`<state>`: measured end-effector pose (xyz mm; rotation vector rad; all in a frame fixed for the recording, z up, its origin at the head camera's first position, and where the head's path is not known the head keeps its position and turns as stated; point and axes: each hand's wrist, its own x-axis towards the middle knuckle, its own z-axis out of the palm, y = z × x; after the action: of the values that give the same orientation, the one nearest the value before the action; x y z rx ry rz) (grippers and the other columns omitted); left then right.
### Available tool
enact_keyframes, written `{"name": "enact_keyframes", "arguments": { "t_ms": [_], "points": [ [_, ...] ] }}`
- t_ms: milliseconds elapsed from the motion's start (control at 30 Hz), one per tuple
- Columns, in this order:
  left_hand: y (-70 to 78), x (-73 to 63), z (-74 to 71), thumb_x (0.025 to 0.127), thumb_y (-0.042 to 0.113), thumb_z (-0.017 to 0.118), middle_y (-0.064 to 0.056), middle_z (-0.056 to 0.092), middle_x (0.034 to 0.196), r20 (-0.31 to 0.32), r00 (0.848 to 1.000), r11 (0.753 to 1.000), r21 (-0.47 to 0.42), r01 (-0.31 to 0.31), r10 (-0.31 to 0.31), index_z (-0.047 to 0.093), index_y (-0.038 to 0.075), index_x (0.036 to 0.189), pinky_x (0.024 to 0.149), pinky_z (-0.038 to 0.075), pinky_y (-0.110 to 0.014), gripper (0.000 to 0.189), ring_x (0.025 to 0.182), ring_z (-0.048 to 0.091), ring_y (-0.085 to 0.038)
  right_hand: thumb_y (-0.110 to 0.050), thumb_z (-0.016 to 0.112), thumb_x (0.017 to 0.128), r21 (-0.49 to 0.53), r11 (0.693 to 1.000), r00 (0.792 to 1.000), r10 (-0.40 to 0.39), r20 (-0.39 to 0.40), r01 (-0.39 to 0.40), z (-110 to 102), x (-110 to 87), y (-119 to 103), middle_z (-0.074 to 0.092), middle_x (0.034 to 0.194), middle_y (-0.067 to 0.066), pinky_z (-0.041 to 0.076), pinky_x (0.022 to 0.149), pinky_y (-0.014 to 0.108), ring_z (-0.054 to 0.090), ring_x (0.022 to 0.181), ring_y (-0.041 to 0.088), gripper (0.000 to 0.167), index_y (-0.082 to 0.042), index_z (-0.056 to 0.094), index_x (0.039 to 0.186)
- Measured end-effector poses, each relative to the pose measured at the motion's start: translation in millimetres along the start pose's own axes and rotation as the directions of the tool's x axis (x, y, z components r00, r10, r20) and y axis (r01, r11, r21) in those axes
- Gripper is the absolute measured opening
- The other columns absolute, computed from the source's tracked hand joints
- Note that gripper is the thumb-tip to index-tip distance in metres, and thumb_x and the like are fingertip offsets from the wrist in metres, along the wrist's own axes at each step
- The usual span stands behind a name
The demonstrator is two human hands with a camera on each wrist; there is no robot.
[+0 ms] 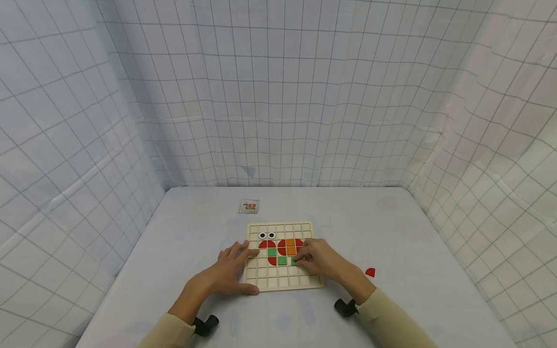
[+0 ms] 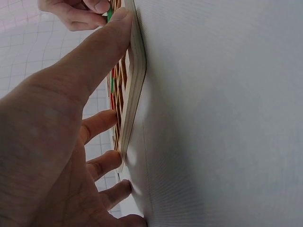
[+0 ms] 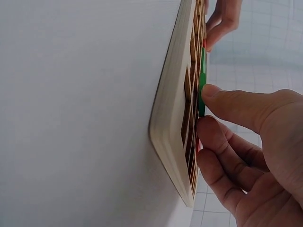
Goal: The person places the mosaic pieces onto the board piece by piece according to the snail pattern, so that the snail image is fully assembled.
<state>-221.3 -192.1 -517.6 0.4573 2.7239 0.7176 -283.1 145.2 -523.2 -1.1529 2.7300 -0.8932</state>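
A wooden grid board lies on the table, holding red, green and orange tiles and two eye tiles. My left hand spreads its fingers along the board's left side, the thumb on the near edge. In the left wrist view that thumb rests on the board's rim. With thumb and fingertips, my right hand pinches a green square tile low over the grid, right of another green tile. The right wrist view shows the thumb against the green tile's side; my hand partly covers the red tiles on the right.
One red quarter-round tile lies on the table right of the board, near my right forearm. A small picture card sits behind the board, to the left. White grid-patterned cloth walls the table at the back and sides.
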Motion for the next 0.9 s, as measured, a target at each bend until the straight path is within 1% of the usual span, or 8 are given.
{"name": "enact_keyframes", "arguments": {
  "t_ms": [167, 300, 467, 633, 733, 900],
  "points": [
    [-0.2, 0.7, 0.4, 0.086, 0.058, 0.102, -0.021, 0.025, 0.193, 0.0, 1.0, 1.0, 0.0, 0.004, -0.004, 0.049, 0.021, 0.176, 0.142, 0.016, -0.083, 0.111, 0.177, 0.021, -0.059, -0.009, 0.092, 0.101, -0.015, 1.0, 1.0, 0.023, 0.008, -0.023, 1, 2.5, -2, 0.082, 0.101, 0.003, 0.055, 0.074, 0.018, 0.062, 0.088, 0.003, 0.011, -0.006, 0.094, 0.111],
    [1.3, 0.8, -0.3, 0.086, 0.058, 0.102, -0.021, 0.025, 0.193, -0.002, 1.0, 1.0, -0.002, 0.004, -0.004, 0.049, 0.02, 0.176, 0.142, 0.017, -0.083, 0.111, 0.177, 0.022, -0.06, -0.007, 0.092, 0.1, -0.032, 0.999, 1.0, 0.022, 0.009, -0.022, 1, 5.1, -4, 0.081, 0.102, 0.004, 0.057, 0.075, 0.019, 0.066, 0.09, 0.006, 0.01, -0.005, 0.093, 0.11],
    [1.4, 0.5, -0.2, 0.086, 0.058, 0.102, -0.021, 0.025, 0.193, -0.002, 1.0, 1.0, -0.007, 0.001, -0.001, 0.049, 0.02, 0.176, 0.142, 0.016, -0.083, 0.111, 0.177, 0.022, -0.06, -0.006, 0.092, 0.1, -0.051, 0.999, 1.0, 0.013, 0.001, -0.013, 2, 6.0, -5, 0.081, 0.1, 0.004, 0.057, 0.075, 0.018, 0.067, 0.091, 0.007, 0.007, -0.005, 0.093, 0.107],
    [1.6, -0.2, -0.4, 0.086, 0.057, 0.102, -0.021, 0.025, 0.193, -0.001, 1.0, 1.0, -0.006, 0.0, 0.0, 0.049, 0.02, 0.176, 0.142, 0.016, -0.083, 0.11, 0.176, 0.022, -0.06, -0.006, 0.093, 0.099, -0.045, 0.999, 1.0, 0.011, -0.003, -0.011, 2, 6.0, -8, 0.08, 0.1, 0.004, 0.057, 0.074, 0.019, 0.067, 0.09, 0.008, 0.007, -0.005, 0.093, 0.106],
    [1.6, -0.6, -0.5, 0.086, 0.057, 0.102, -0.021, 0.025, 0.193, -0.004, 1.0, 1.0, -0.006, -0.004, 0.004, 0.05, 0.02, 0.175, 0.142, 0.017, -0.083, 0.11, 0.176, 0.023, -0.06, -0.004, 0.093, 0.099, -0.043, 0.999, 1.0, 0.013, -0.007, -0.013, 3, 6.4, -10, 0.08, 0.099, 0.004, 0.057, 0.074, 0.019, 0.065, 0.089, 0.007, 0.006, -0.005, 0.093, 0.105],
    [2.2, -0.9, -0.1, 0.086, 0.057, 0.102, -0.021, 0.025, 0.193, -0.005, 1.0, 1.0, -0.005, 0.0, 0.0, 0.05, 0.02, 0.175, 0.142, 0.017, -0.083, 0.11, 0.176, 0.023, -0.06, -0.004, 0.092, 0.099, -0.043, 0.999, 1.0, 0.008, -0.003, -0.009, 6, 9.5, -12, 0.076, 0.092, 0.001, 0.05, 0.07, 0.017, 0.054, 0.082, 0.002, 0.006, -0.007, 0.093, 0.103]
  ]
}}
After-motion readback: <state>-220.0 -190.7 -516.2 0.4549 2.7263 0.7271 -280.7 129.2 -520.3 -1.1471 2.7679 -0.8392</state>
